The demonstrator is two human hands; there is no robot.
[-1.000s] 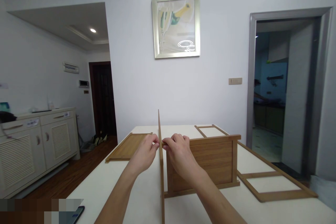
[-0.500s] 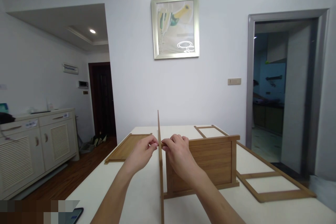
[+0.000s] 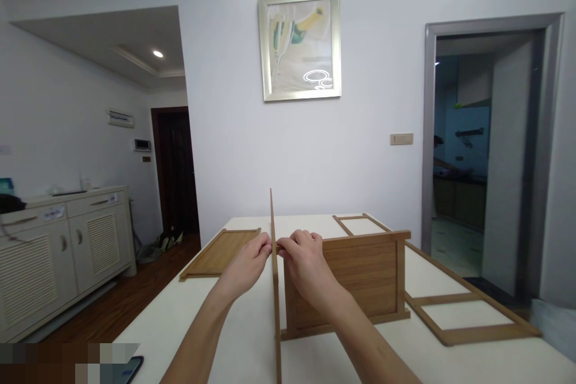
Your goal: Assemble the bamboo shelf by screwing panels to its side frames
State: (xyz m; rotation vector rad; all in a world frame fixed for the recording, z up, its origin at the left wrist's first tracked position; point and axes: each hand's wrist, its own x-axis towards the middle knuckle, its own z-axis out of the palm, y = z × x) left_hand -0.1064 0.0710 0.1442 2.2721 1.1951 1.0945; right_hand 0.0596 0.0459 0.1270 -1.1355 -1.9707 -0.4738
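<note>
Both your arms reach forward and inward from the lower edge of the view, bare along the forearms. Your left forearm [image 3: 198, 331] slants up to the right, and your right forearm [image 3: 363, 329] slants up to the left. Your left hand [image 3: 251, 259] is curled, fingers gathered toward the thumb in a small pinch pointing right. Your right hand [image 3: 306, 257] faces it, back turned up, knuckles raised and bent, thumb and forefinger closed together leftward. The two hands sit level, near each other but apart.
</note>
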